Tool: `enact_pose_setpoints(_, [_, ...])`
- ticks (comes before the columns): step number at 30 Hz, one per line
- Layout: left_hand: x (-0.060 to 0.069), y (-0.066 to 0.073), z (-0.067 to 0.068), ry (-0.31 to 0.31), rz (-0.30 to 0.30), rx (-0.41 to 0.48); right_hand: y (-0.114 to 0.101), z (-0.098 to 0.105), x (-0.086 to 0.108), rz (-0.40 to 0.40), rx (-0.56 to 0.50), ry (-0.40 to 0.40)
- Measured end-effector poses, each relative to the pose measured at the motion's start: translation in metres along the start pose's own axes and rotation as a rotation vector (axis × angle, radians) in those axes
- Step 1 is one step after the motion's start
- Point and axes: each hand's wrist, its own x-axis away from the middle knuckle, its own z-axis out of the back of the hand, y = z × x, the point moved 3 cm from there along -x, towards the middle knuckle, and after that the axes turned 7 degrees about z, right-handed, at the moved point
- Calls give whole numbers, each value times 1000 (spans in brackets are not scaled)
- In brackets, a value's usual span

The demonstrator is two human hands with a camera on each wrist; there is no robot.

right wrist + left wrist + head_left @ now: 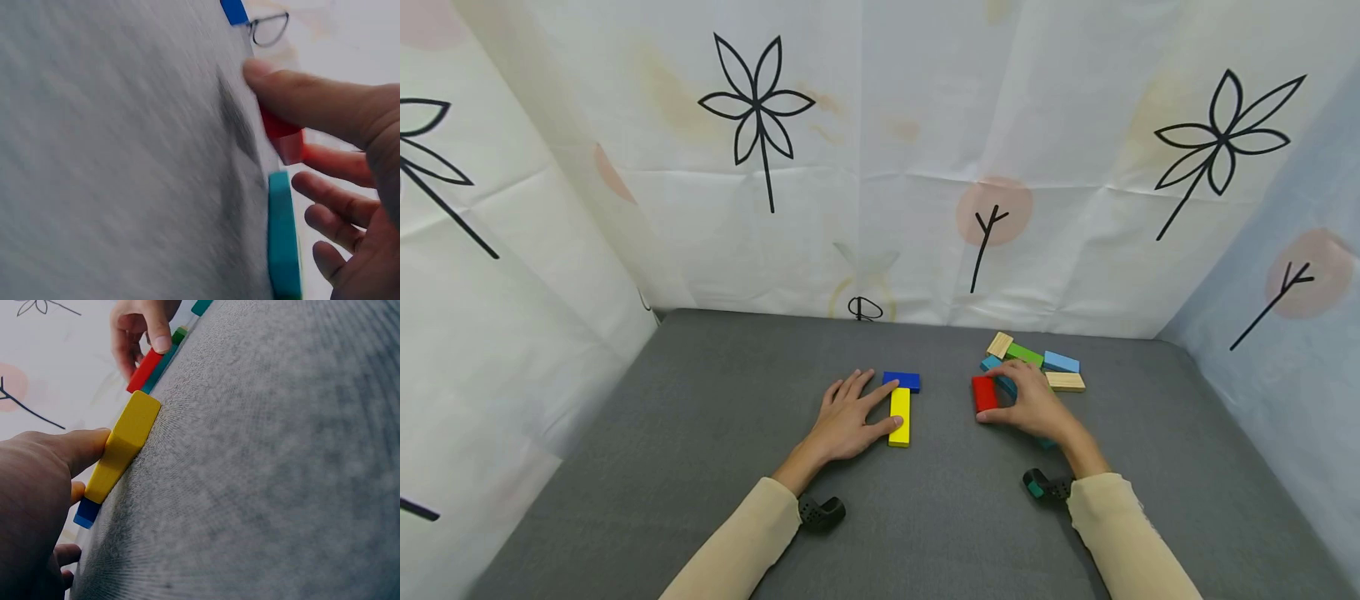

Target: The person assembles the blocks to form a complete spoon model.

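Pinched in the right hand [1033, 404]: red block [984, 393], right of frame centre! Left hand [844, 423], fingers spread, thumb touching the yellow block [899, 406], lower middle.

Right-wrist view: blue block [234, 11] cut off, red block [289, 147] part-hidden.

Left hand [34, 494] at left edge, thumb tip against side of yellow block [125, 440], one fingertip near where it meets blue block [87, 512]. Both blocks on grey worktop [269, 462], which looks steeply tilted. Up top, right hand [145, 322] grips red block [144, 372], thumb at its upper end. Teal block [157, 372] right alongside, green block [179, 335] by its upper end. White cloth [69, 381] behind, black line drawings, pinkish patch.
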Motion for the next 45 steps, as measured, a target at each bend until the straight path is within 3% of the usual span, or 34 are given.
enact_pose_setpoints(6, [0, 0, -1, -3, 4, 0, -19, -13, 6, 8, -114, 54])
enact_pose_setpoints(16, [-1, 2, 0, -2, 18, -9, -54, -36, 11, 46, -212, 89])
enact_pose_setpoints(29, [-1, 1, -1, 22, 7, -15, -91, -61, 16, 168, -332, 5])
enact_pose_setpoints(45, [-1, 1, 0, 23, 13, -18, -105, -83, 18, 187, -362, -42])
